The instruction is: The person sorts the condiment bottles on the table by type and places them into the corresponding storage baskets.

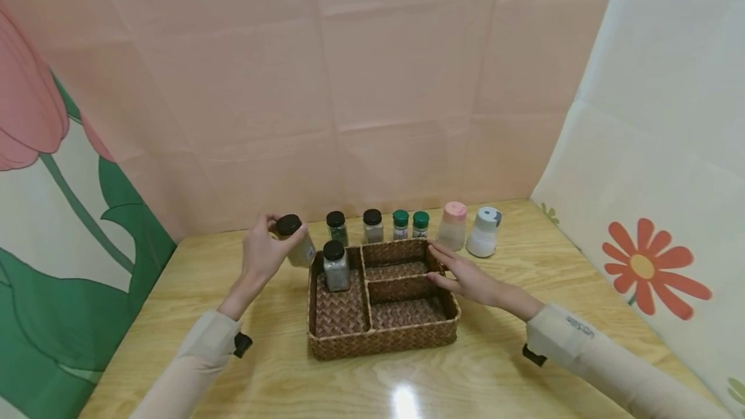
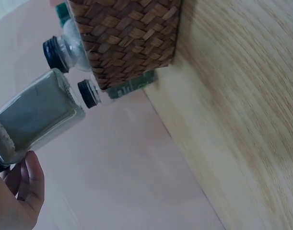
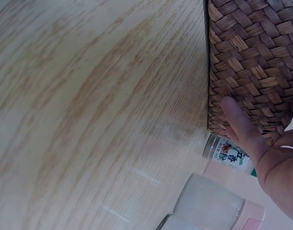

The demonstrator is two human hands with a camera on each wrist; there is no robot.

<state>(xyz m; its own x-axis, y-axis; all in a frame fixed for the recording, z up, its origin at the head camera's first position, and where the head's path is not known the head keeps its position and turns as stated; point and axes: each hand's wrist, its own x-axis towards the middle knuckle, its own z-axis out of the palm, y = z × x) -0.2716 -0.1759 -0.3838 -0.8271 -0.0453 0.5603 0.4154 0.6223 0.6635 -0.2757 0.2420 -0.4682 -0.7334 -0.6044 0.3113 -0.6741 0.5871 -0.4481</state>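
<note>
Leftmost, the left forearm angles forward and inward from the lower edge, its wrist bent so that the left hand (image 1: 264, 247) turns toward the basket. Thumb and fingers grip a square glass spice jar (image 1: 301, 254) near its black lid; the jar leans, lid toward the hand, base just beside the back left corner of the woven wicker basket (image 1: 384, 341). Inside the basket's long left compartment a second black-lidded jar (image 1: 337, 273) stands upright at the back. Behind the basket come a black-lidded jar with green contents (image 1: 338, 235), a black-lidded jar with pale contents (image 1: 374, 232) and two green-capped bottles (image 1: 400, 228). Farther right, the right forearm reaches in diagonally and the right hand (image 1: 465, 277) clasps the basket's back right corner, thumb over the rim, a finger extended flat along the outer wall. Just beyond that hand stand a pink-capped bottle (image 1: 451, 233) and, rightmost, a white-topped bottle (image 1: 482, 242).
</note>
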